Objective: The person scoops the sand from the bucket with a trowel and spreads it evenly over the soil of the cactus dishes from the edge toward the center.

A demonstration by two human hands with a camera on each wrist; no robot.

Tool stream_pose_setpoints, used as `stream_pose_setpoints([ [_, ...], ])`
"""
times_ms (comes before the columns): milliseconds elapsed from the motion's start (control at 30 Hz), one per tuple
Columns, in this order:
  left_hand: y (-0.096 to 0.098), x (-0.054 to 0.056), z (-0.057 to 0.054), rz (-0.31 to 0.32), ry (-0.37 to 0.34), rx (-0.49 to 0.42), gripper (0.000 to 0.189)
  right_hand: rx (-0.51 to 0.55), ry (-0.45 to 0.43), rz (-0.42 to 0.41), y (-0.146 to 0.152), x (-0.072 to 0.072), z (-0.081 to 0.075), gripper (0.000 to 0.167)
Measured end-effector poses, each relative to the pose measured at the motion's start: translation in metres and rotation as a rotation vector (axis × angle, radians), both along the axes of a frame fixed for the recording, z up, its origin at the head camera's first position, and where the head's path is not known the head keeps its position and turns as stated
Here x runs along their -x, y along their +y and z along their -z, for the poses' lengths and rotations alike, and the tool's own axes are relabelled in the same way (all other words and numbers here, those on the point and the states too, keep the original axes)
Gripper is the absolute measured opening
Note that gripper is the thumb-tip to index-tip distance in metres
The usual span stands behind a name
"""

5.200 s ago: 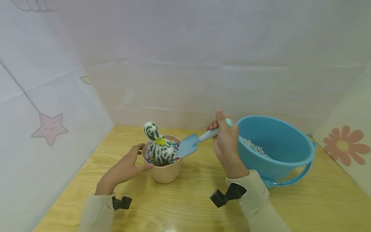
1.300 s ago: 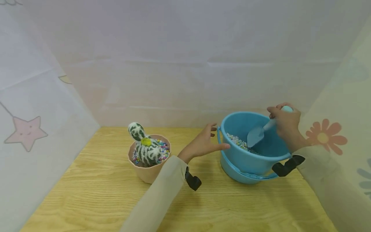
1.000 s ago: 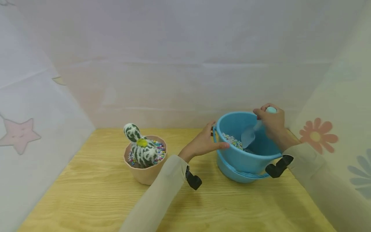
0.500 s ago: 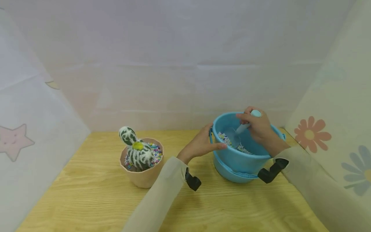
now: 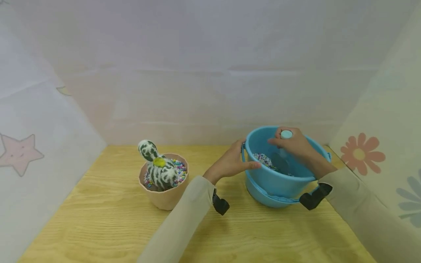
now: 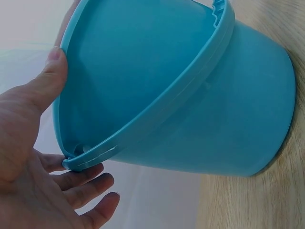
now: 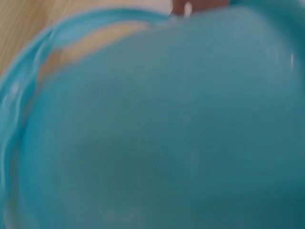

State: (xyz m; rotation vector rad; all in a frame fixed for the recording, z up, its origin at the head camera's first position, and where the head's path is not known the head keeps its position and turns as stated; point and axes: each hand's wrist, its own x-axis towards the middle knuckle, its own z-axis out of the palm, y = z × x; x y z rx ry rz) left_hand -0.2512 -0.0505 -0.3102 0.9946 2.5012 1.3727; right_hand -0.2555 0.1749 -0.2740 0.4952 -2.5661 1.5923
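Note:
My left hand [image 5: 228, 162] holds the side of a blue bucket [image 5: 276, 187]; in the left wrist view its thumb lies at the rim and its fingers bend round the bucket by the handle joint. Inside the bucket, my right hand [image 5: 297, 146] grips a light-blue toy shovel [image 5: 286, 134] by its handle. The shovel's blade is low, right at the small pastel beads [image 5: 262, 159] heaped on the bucket's left side. Only blurred blue bucket wall [image 7: 167, 119] fills most of the right wrist view.
To the left stands a peach pot [image 5: 164, 199] with coloured beads round a green-and-white knitted cactus [image 5: 160, 174] bearing a yellow flower. The bucket's handle hangs down its front. Pale printed walls bound the wooden table [image 5: 108, 219].
My left hand has gone from the pot to the bucket. My right hand has carried the shovel from the pot into the bucket, then leftward and down at the beads.

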Motion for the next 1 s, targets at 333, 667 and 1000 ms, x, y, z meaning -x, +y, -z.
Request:
stream_pose_setpoints([
  [333,0.002,0.001,-0.001,0.035,0.009,-0.047,0.08,0.492,-0.091,-0.006,-0.018,-0.005,-0.009,0.035],
  [667,0.01,-0.003,0.001,0.065,0.022,-0.026,0.082,1.398,-0.443,-0.134,0.025,-0.014,-0.004,0.015],
  [1000,0.009,-0.006,0.002,0.074,0.053,-0.027,0.08,1.841,-0.518,-0.19,0.063,-0.02,0.006,0.026],
])
